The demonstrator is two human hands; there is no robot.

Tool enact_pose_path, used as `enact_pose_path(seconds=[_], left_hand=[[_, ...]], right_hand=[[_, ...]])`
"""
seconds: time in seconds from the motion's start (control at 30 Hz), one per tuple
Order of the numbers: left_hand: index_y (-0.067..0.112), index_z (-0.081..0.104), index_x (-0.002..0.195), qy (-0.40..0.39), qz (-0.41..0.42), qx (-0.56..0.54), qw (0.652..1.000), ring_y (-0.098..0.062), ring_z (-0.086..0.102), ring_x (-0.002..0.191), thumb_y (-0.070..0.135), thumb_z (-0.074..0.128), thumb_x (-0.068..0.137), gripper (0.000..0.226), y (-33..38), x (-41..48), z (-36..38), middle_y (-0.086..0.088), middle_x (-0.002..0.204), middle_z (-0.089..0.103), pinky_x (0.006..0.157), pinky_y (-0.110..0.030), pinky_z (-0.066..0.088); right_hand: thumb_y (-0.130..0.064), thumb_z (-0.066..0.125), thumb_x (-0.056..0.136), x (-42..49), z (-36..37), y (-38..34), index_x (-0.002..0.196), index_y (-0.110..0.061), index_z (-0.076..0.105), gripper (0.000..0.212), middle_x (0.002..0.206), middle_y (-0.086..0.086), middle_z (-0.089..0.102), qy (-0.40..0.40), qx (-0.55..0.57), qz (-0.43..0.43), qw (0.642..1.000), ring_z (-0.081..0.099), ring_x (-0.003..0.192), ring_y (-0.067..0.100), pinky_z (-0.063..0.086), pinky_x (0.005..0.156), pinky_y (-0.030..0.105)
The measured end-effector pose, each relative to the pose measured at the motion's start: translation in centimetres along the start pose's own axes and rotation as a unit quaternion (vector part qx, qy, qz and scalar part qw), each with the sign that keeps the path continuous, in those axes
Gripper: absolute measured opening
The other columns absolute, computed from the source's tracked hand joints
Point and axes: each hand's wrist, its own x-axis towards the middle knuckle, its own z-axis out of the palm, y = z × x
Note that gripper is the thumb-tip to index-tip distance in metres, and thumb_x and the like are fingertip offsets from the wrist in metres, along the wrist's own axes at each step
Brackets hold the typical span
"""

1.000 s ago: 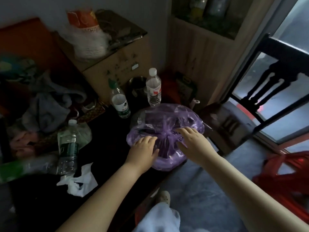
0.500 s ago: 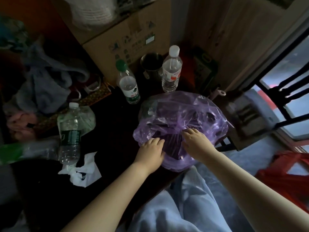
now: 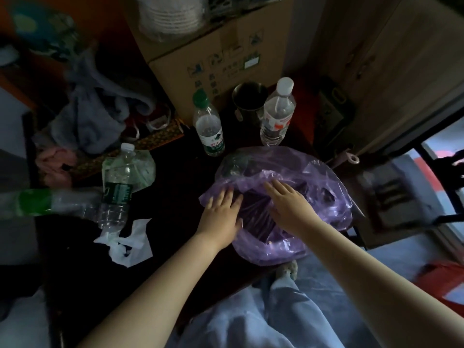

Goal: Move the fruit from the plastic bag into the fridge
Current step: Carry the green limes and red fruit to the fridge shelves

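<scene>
Two bare hands rest on a thin, crinkled purple plastic bag (image 3: 288, 197) that sits at the near right edge of a dark table (image 3: 175, 187). Its translucent film bulges over dark rounded lumps inside, too dim to name as any fruit. The left hand (image 3: 221, 217) lies on the bag's left flank with fingers spread and flat against the film; the right hand (image 3: 291, 209) lies palm down across the gathered middle, fingers loosely extended, and I cannot tell whether either pinches the plastic. Just behind the bag stand two clear ribbed bottles, a green-capped bottle (image 3: 209, 126) and a white-capped bottle (image 3: 277, 114), with a dark metal cup (image 3: 248, 101) between them and a brown cardboard box (image 3: 221, 54) behind. Left of the bag, well apart, stands another white-capped bottle with a dark label (image 3: 116, 189), a crumpled white tissue (image 3: 128, 239) at its foot. Soft grey cloth (image 3: 93, 116) heaps at the far left.
</scene>
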Motion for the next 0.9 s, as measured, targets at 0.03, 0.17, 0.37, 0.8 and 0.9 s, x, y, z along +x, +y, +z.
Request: enact_pose_path(seconds=[0.03,0.17,0.37,0.8,0.9], left_hand=[[0.021,0.009,0.151,0.001,-0.004,-0.001,1.000,-0.027,-0.001,0.146,0.039,0.039,0.097,0.064,-0.1,0.2,-0.2,-0.012,0.158,0.003,0.117,-0.044,0.005],[0.020,0.005,0.151,0.005,-0.019,0.000,1.000,-0.029,-0.005,0.145,0.041,0.040,0.096,0.069,-0.5,1.1,-0.7,-0.012,0.158,-0.004,0.117,-0.045,0.006],[0.020,0.005,0.151,0.037,-0.044,-0.009,0.998,-0.030,0.003,0.145,0.040,0.038,0.097,0.067,-1.4,3.0,-2.1,-0.011,0.159,-0.001,0.115,-0.044,0.012],[0.014,0.007,0.150,0.048,-0.065,-0.043,0.996,-0.028,0.011,0.144,0.043,0.031,0.099,0.064,-2.6,6.5,-2.8,-0.013,0.157,0.011,0.114,-0.041,0.018],[0.016,0.002,0.150,0.044,-0.070,-0.062,0.995,-0.027,0.010,0.144,0.043,0.032,0.099,0.066,-2.8,7.1,-2.8,-0.011,0.157,0.010,0.114,-0.040,0.017]], right_hand=[[-0.023,0.048,0.092,0.4,-0.1,0.0,0.151,-0.019,0.011,0.070,0.158,0.006,0.011,-0.006,0.002,0.000,1.000,0.013,0.145,0.024,0.022,0.114,0.038],[-0.022,0.051,0.090,2.0,-0.7,-0.2,0.151,-0.021,0.004,0.077,0.159,0.007,0.000,-0.010,0.014,-0.007,1.000,0.006,0.146,0.025,0.031,0.111,0.046],[-0.020,0.051,0.089,5.0,-2.2,-0.7,0.151,-0.020,0.001,0.080,0.159,0.009,-0.003,0.030,0.009,-0.027,0.999,-0.001,0.146,0.024,0.023,0.115,0.043],[-0.018,0.047,0.094,7.0,-3.4,-1.2,0.143,-0.014,0.036,0.051,0.150,0.008,0.034,0.106,0.076,-0.049,0.990,0.032,0.137,0.025,0.037,0.105,0.038],[-0.012,0.049,0.091,5.6,-2.8,-1.3,0.127,-0.011,0.056,0.037,0.129,0.008,0.055,0.179,0.085,-0.112,0.974,0.049,0.118,0.027,0.048,0.092,0.039]])
